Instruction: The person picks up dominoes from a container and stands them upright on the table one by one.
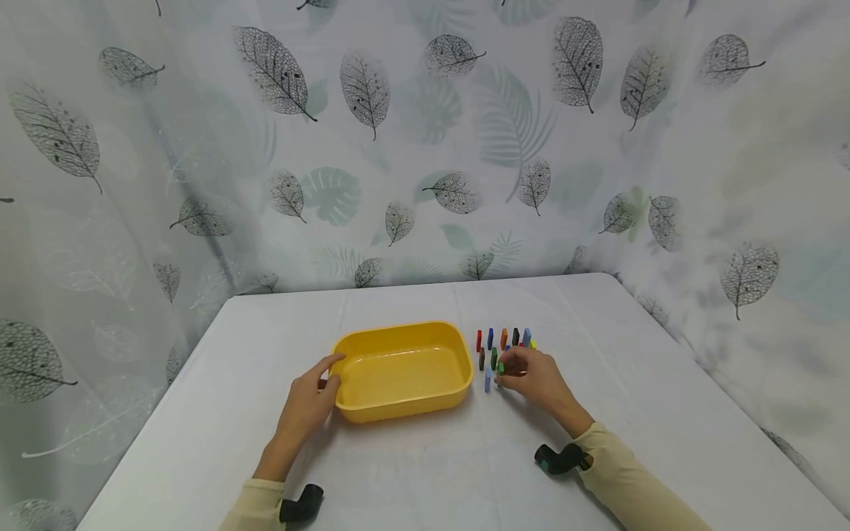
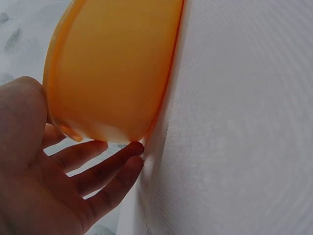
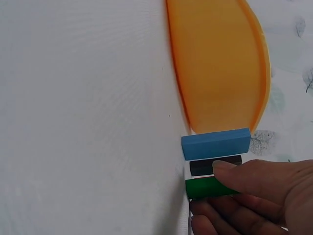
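Note:
A yellow plastic basin [image 1: 401, 372] stands on the white table. My left hand [image 1: 311, 394] holds its left end; in the left wrist view the thumb lies at the rim and the spread fingers [image 2: 115, 183] touch the outer wall. To the basin's right, my right hand [image 1: 534, 375] pinches a green domino-like block [image 3: 208, 188] between thumb and fingers. A dark block [image 3: 200, 168] and a light blue block [image 3: 215, 144] stand upright beside it. The thumb tip overlaps the dark block in the right wrist view; whether they touch, I cannot tell.
Several more upright blocks stand in rows behind my right hand, among them a red block [image 1: 479, 341], a blue block [image 1: 490, 339] and an orange block [image 1: 504, 338]. My hand partly covers some. A leaf-printed curtain [image 1: 425, 162] surrounds the table's far side and both flanks.

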The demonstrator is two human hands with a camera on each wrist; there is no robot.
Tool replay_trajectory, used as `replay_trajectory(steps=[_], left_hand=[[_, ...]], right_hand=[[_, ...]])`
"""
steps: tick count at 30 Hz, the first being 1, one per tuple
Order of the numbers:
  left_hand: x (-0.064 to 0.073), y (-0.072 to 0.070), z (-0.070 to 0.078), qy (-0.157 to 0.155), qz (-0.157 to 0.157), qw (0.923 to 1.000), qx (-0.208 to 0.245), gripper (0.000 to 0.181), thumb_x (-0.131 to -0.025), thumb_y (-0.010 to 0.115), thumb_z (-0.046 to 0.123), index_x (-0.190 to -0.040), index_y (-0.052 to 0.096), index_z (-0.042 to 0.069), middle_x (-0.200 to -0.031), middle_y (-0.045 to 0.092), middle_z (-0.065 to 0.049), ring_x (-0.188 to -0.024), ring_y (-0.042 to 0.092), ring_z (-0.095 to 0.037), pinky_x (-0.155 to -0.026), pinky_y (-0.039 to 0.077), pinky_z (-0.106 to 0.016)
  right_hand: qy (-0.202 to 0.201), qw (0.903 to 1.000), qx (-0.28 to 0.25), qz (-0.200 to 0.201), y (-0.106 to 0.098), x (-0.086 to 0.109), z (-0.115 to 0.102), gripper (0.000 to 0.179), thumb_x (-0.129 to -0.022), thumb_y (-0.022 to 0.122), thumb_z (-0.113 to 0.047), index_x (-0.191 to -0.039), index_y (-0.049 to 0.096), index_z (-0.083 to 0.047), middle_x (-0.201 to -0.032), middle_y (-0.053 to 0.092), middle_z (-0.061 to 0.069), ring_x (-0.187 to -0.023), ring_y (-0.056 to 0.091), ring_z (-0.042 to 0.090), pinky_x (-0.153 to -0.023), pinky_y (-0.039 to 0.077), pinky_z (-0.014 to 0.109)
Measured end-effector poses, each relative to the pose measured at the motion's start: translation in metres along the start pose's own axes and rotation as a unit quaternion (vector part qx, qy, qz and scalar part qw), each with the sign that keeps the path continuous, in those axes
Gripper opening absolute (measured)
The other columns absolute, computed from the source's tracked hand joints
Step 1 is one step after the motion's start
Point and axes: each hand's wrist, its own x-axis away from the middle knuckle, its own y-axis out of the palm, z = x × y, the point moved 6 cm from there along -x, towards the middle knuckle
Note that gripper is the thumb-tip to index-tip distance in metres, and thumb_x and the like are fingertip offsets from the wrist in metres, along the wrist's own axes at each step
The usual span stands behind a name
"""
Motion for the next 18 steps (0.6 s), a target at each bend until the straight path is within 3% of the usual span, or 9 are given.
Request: replay_trajectory(steps=[8,11,14,18], left_hand=[[0.000,0.001,0.000,0.005,-0.003,1.0000,0.005,0.042,-0.105,0.051,0.016,-0.145,0.062,0.013,-0.141,0.061,-0.019,-0.107,0.066,-0.035,-0.087,0.058,-0.049],[0.000,-0.001,0.000,0.010,-0.004,0.9999,0.007,0.041,-0.105,0.052,0.015,-0.145,0.062,0.013,-0.146,0.058,-0.019,-0.115,0.065,-0.039,-0.093,0.056,-0.053],[0.000,-0.004,0.001,0.014,-0.006,0.9997,0.017,0.041,-0.105,0.053,0.016,-0.145,0.061,0.014,-0.149,0.055,-0.018,-0.120,0.063,-0.042,-0.097,0.053,-0.056],[0.000,-0.013,0.004,0.038,0.024,0.9990,0.002,0.045,-0.106,0.057,0.025,-0.149,0.057,0.012,-0.160,0.043,-0.018,-0.140,0.045,-0.045,-0.107,0.043,-0.062]], right_hand=[[0.005,0.9995,0.030,0.008,-0.010,0.002,-0.009,0.029,-0.084,0.086,-0.007,-0.109,0.071,-0.003,-0.098,0.073,0.003,-0.091,0.071,0.022,-0.085,0.060,0.041],[-0.034,0.9977,0.037,0.046,-0.018,0.004,-0.020,0.025,-0.086,0.085,-0.011,-0.105,0.072,-0.003,-0.096,0.073,0.003,-0.088,0.070,0.021,-0.081,0.061,0.040],[-0.097,0.9883,0.053,0.105,-0.026,0.007,-0.035,0.020,-0.089,0.083,-0.012,-0.103,0.073,-0.004,-0.095,0.072,0.004,-0.085,0.070,0.023,-0.077,0.062,0.042],[-0.159,0.9701,0.114,0.144,-0.029,0.006,-0.052,0.036,-0.092,0.080,-0.019,-0.123,0.070,-0.004,-0.123,0.069,0.013,-0.112,0.064,0.032,-0.089,0.058,0.054]])
